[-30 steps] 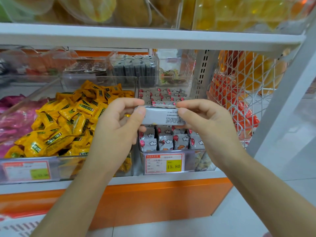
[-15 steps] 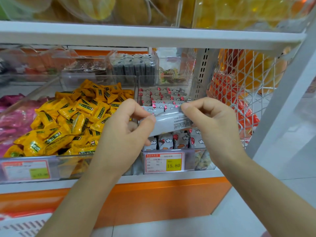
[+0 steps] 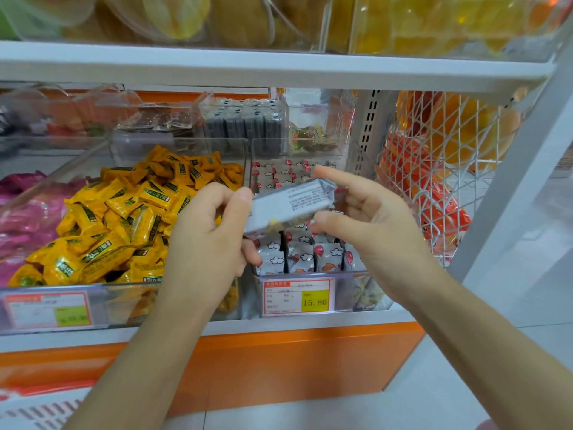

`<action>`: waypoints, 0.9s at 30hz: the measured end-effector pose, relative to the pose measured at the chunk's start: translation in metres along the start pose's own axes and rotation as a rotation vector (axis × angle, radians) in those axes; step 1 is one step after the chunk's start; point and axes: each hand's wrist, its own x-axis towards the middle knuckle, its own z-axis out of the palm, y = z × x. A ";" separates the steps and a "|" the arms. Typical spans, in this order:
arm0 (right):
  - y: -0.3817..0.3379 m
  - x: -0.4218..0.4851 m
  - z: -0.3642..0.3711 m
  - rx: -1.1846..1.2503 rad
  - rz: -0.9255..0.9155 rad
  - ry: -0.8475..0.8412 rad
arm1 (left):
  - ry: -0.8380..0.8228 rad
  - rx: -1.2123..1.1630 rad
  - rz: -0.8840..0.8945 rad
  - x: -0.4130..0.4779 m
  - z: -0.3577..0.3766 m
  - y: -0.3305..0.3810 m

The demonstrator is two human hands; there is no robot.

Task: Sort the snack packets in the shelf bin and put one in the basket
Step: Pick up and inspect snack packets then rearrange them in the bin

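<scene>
Change noted: right hand (image 3: pixel 372 218) has let go, fingers now spread wide at 3 o'clock of the grey packet (image 3: pixel 291 203). Left hand (image 3: pixel 204 243) alone pinches its 9 o'clock end, above the shelf bin (image 3: pixel 366 290). Packet judged selected; basket not in view

We note the right hand (image 3: pixel 372 221) has released its pinch, and its fingers now spread beside the packet (image 3: pixel 291 203). The packet tilts steeper, right end higher, and the left hand (image 3: pixel 210 240) alone now pinches it.

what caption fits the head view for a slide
Left hand grips a silver snack packet above the clear shelf bin, open right hand at its other end.
</scene>
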 end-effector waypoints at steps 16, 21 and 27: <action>0.009 0.014 -0.018 -0.031 0.070 0.372 | -0.034 0.423 0.250 0.010 0.007 0.001; 0.007 0.021 -0.026 -0.006 0.072 0.460 | -0.190 0.646 0.250 0.034 0.032 0.016; 0.007 0.026 -0.029 0.002 0.138 0.500 | -0.474 0.958 -0.084 0.091 0.086 -0.002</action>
